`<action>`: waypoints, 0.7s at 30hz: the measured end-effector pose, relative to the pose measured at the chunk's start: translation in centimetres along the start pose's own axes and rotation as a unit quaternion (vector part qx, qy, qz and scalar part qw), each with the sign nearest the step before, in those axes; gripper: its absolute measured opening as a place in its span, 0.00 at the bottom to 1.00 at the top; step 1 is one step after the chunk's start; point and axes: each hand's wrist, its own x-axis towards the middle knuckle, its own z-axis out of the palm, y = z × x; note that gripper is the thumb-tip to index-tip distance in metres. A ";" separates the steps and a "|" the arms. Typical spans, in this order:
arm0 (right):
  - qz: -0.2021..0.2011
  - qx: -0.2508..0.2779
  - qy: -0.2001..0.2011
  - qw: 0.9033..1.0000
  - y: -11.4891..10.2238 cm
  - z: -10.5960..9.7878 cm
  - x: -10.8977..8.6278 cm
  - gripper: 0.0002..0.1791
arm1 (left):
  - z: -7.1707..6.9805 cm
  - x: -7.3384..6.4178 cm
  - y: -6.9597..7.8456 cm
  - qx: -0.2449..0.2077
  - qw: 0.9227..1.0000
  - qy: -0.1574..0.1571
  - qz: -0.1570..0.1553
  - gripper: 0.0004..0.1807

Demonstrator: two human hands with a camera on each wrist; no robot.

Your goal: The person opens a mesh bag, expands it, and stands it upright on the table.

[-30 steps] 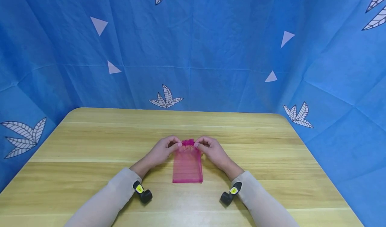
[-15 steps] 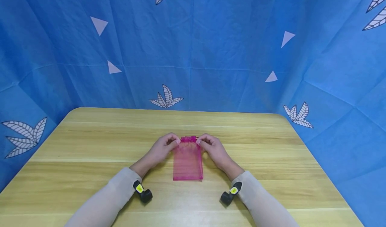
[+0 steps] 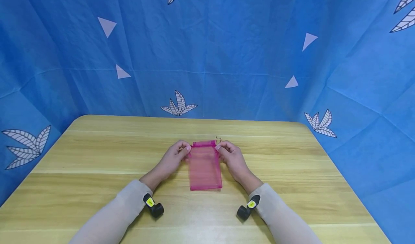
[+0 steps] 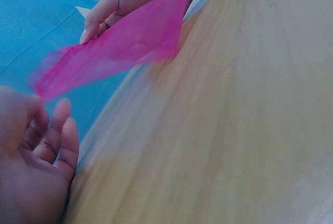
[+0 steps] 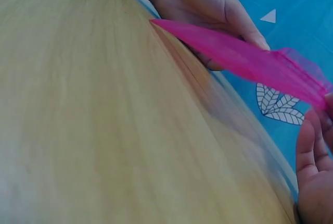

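A sheer magenta drawstring pouch (image 3: 205,168) stretches between the two hands near the middle of the table, its neck spread nearly flat. My left hand (image 3: 173,159) pinches the left edge of the neck between thumb and forefinger. At the opposite edge my right hand (image 3: 234,161) has the same kind of pinch. A thin dark cord loop (image 3: 218,140) sticks up beside the right fingertips. In the left wrist view the pouch (image 4: 130,39) slants with its neck raised and its bottom end down close to the wood. The right wrist view shows the pouch (image 5: 234,57) nearly edge-on.
The wood-grained table (image 3: 97,157) has rounded far corners. Behind it and along both sides hangs a blue curtain (image 3: 233,56) printed with white leaves and triangles. A small black camera (image 3: 155,208) is strapped to the left sleeve, another camera (image 3: 246,211) to the right one.
The gathered neck has been pulled wider and flatter as the hands moved apart and slightly away from the body. The pouch rose a little in view, and the cord loop now shows.
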 end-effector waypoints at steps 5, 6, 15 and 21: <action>0.005 0.002 -0.001 1.000 0.0 0.0 0.0 0.09 | 0.0 0.0 0.0 0.002 1.000 -0.017 -0.010 0.11; 0.006 -0.002 -0.003 1.000 0.1 -0.1 0.0 0.09 | 0.0 -0.1 0.0 0.005 1.000 -0.018 -0.011 0.11; 0.002 -0.036 -0.020 0.999 0.0 0.0 0.1 0.09 | 0.0 -0.1 0.0 0.014 1.000 -0.016 -0.016 0.06; -0.003 -0.037 -0.017 0.999 0.0 0.0 0.1 0.08 | -0.2 0.1 -0.1 -0.012 1.000 0.006 -0.010 0.07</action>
